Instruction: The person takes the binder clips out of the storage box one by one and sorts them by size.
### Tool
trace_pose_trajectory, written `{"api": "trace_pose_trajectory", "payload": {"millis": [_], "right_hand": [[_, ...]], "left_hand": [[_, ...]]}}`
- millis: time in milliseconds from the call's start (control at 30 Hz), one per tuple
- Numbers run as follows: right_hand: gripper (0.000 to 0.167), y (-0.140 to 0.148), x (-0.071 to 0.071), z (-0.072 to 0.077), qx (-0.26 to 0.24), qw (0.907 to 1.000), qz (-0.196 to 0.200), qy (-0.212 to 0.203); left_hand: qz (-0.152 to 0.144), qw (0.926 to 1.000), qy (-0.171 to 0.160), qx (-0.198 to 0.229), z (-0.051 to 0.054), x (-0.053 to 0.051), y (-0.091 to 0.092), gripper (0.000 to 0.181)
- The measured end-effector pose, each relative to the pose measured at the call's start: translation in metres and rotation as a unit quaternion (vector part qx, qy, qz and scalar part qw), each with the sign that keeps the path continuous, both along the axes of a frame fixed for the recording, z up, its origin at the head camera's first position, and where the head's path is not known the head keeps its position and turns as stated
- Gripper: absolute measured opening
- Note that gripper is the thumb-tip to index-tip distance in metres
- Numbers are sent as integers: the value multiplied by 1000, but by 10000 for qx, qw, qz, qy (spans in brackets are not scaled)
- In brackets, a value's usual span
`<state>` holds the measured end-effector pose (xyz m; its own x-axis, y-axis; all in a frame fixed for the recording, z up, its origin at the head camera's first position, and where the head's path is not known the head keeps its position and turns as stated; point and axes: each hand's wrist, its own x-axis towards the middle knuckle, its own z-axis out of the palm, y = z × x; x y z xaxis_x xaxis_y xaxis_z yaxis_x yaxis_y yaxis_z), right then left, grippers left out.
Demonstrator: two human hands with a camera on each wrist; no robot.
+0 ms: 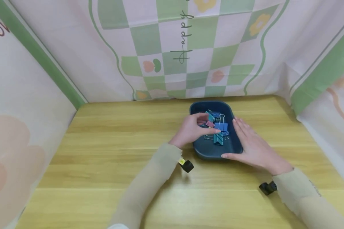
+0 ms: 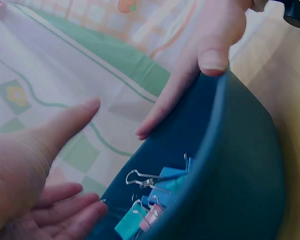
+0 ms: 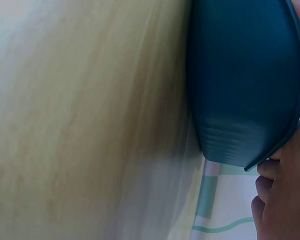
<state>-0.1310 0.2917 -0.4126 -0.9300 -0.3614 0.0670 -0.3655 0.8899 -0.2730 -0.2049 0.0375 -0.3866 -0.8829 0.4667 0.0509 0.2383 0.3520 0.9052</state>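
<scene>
A dark blue tray [image 1: 213,152] stands on the wooden table, holding a pile of binder clips [image 1: 218,127] in teal, blue and pink with silver wire handles. My left hand [image 1: 191,128] hovers over the tray's left side, thumb stretched out and fingers loosely bent. In the left wrist view, nothing shows between the left hand's [image 2: 30,185] thumb and fingers, and the clips [image 2: 155,195] lie beyond them. My right hand [image 1: 253,144] spans the tray's near right corner, its fairly straight fingers against the right rim and its thumb at the front rim.
The wooden table [image 1: 117,133] extends to the left and in front of the tray. Behind it hangs a checkered cloth [image 1: 200,63], with further printed cloth at both sides. A small black camera [image 1: 186,166] is on the left wrist, another [image 1: 267,188] on the right.
</scene>
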Motion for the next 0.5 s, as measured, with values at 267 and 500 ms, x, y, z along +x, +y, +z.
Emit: {"api": "trace_pose_trajectory", "payload": {"millis": [267,500], "right_hand": [[125,-1,0,-1,-13,10000,7,-7],[126,-1,0,-1,-40,10000,-4,9]], "left_hand": [[290,9913,-580,-1147,9,-2,19,68],[248,9678,-136,-2499,11,0,37,40]]}}
